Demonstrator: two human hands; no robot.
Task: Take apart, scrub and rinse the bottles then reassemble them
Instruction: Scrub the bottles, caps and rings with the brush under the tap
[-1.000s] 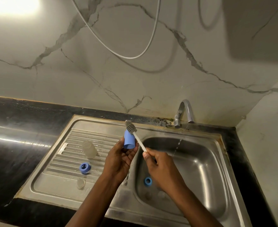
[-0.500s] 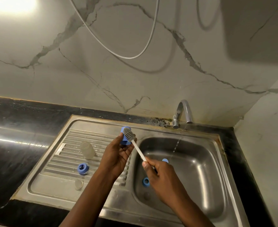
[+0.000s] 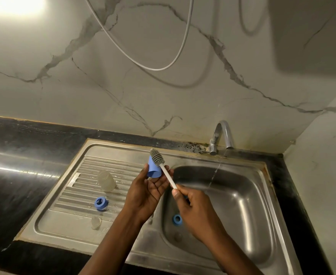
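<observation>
Your left hand (image 3: 145, 193) holds the blue cap (image 3: 154, 168) at its fingertips, thumb on one side and fingers on the other, palm turned up, over the seam where the drainboard (image 3: 50, 217) meets the sink basin (image 3: 248, 205). The cap stands roughly upright, its wide mouth facing down toward your palm. Your right hand (image 3: 195, 211) is curled round the lower end of the brush (image 3: 168, 175), out over the basin.

The brush's long axis runs from your right hand up and left, across the cap's right side. Its grey bristle head (image 3: 157, 157) sits against the cap's top edge, outside it and not in the mouth. So the mouth lies at the wrong end for the bristles: to scrub inside, you would likely need to tip the cap toward the brush or bring the head round below it.

A second ago the head stood clear above the cap; half a second ago it lay over the cap's upper part. Now the cap shows more of its lower rim and the head rides its upper right edge.

The clear bottle (image 3: 106, 180) and a blue ring (image 3: 100, 203) lie on the drainboard — another blue ring (image 3: 177, 218) sits on the basin floor, and the tap (image 3: 221, 135) runs thinly at the back edge.
</observation>
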